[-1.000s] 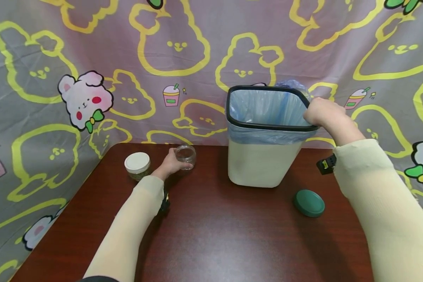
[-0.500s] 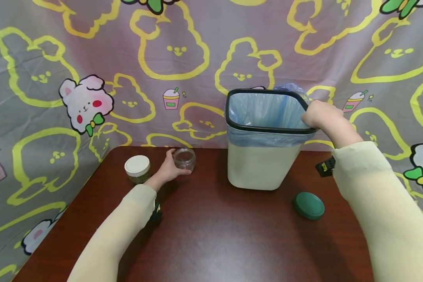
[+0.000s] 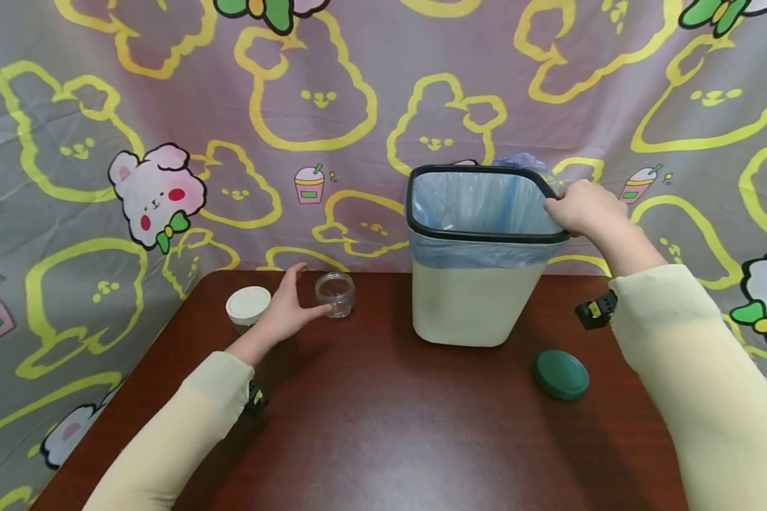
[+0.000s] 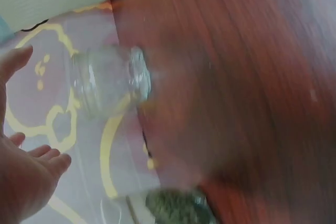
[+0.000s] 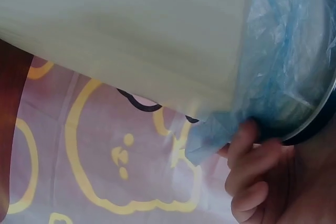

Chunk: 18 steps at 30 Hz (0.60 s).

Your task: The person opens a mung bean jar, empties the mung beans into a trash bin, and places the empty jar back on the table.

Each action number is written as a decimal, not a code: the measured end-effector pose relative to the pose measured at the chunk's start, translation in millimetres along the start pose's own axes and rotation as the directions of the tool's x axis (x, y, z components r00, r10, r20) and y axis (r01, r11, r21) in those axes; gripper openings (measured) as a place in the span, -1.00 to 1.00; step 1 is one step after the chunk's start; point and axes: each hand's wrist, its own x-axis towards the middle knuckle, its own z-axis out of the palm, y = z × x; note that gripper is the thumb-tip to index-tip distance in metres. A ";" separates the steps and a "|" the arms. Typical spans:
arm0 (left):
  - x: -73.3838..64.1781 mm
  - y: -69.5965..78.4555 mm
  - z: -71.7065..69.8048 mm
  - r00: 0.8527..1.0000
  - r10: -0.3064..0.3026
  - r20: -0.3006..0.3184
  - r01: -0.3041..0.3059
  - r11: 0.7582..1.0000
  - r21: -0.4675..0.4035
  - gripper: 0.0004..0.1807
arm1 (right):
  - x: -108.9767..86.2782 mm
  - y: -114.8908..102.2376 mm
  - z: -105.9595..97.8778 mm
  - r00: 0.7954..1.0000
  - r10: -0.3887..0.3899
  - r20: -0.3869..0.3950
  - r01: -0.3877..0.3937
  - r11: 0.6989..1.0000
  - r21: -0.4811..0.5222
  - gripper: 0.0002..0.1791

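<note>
Cream bin [image 3: 473, 305] | our right hand [image 3: 586, 208] grips its rim [image 3: 488, 235]; a hard tug could tip it | our left hand [image 3: 283, 312], spread, empty, could knock the clear jar [image 3: 336, 292]

In the head view, my left wrist [image 3: 254, 343] hides part of the white-lidded jar [image 3: 248, 302]; the left wrist view blurs the clear jar [image 4: 107, 80]. I can't see the floor of the bin [image 3: 476, 305], and the right wrist view cuts me off behind my right fingers [image 5: 249, 196].
</note>
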 end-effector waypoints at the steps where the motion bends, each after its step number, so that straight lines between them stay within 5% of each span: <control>1: -1.9 -0.7 -3.4 1.000 0.019 -0.001 -0.019 0.999 0.030 0.07 | 0.3 0.0 0.0 1.000 -0.006 -0.007 0.006 1.000 -0.002 -0.56; 5: -9.0 -7.9 -17.4 0.996 0.089 0.012 -0.090 0.982 0.167 0.01 | 1.4 0.4 -0.5 1.000 -0.025 -0.009 0.025 1.000 -0.018 -0.55; 9: -15.7 -21.7 -31.8 0.994 0.105 0.015 -0.104 0.950 0.294 0.00 | 1.7 3.0 -4.4 0.999 -0.034 0.026 0.034 0.999 -0.015 -0.35; 13: -21.1 -35.6 -45.4 0.999 0.046 -0.020 -0.037 0.945 0.325 0.09 | -1.0 5.8 -7.3 0.999 -0.039 0.029 0.039 0.999 0.000 -0.22; 18: -26.7 -54.9 -59.5 0.993 -0.102 -0.064 0.112 0.976 0.188 0.24 | -6.9 5.8 -4.3 0.998 -0.055 -0.007 0.055 0.998 -0.012 -0.15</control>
